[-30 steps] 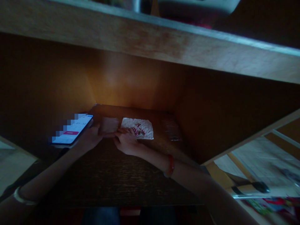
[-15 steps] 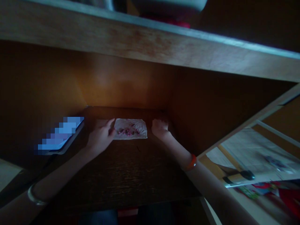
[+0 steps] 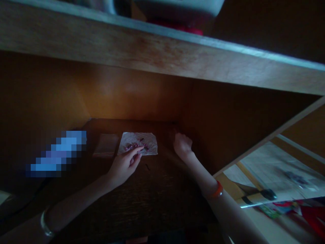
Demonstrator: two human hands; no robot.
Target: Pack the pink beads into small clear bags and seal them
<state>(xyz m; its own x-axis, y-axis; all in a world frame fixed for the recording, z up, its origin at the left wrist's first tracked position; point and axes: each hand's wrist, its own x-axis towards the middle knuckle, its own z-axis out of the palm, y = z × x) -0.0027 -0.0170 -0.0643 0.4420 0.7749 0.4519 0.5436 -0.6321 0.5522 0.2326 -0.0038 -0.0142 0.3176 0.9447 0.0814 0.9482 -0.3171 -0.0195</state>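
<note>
A crinkled white sheet, paper or tissue [image 3: 151, 138], lies on the dark desk top with several small pinkish-purple bead-like pieces [image 3: 128, 146] on it. Over its front edge reaches my left hand [image 3: 124, 166], thumb and forefinger drawn together at the little pieces. What they pinch, if anything, is too small to make out. To the right of the sheet, apart from it, my right hand [image 3: 182, 145] is closed like a fist near the side panel. Its fingertips are turned away, so anything inside is hidden. Left of the sheet lies a pale flat square [image 3: 108, 145].
A phone-like device with a blurred screen [image 3: 59, 154] leans at the left. A wooden shelf edge [image 3: 152, 47] crosses above my hands, and a side panel [image 3: 215, 118] bounds the right. A small dark mark or scrap [image 3: 147, 167] shows in front of the sheet.
My left hand has moved right, from the sheet's left edge onto the small pieces, uncovering the pale square. My right hand has shifted slightly right and down, still closed.
</note>
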